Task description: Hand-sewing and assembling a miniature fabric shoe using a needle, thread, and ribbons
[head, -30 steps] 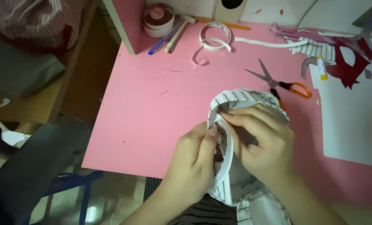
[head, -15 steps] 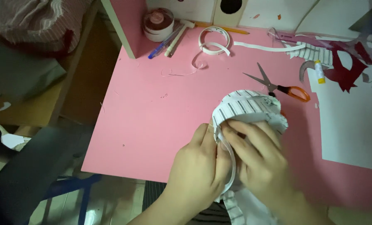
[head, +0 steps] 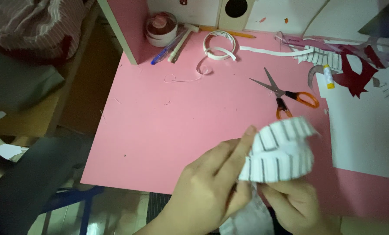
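- Held low, right of centre: white fabric piece with thin dark stripes (head: pixel 281 152), folded over, above the pink bench (head: pixel 168 130).
- Left hand (head: pixel 212 191) pinched on the fabric's left edge, fingers straight along the fold.
- Right hand (head: pixel 297 202) gripped underneath, mostly hidden by cloth.
- Best handled, by judgement, with stripes lined up and the fold kept taut between both grips.
- Lay just above the fabric: orange-handled scissors (head: pixel 290 95), blades apart.
- Sat top centre: white tape coil (head: pixel 219 43).
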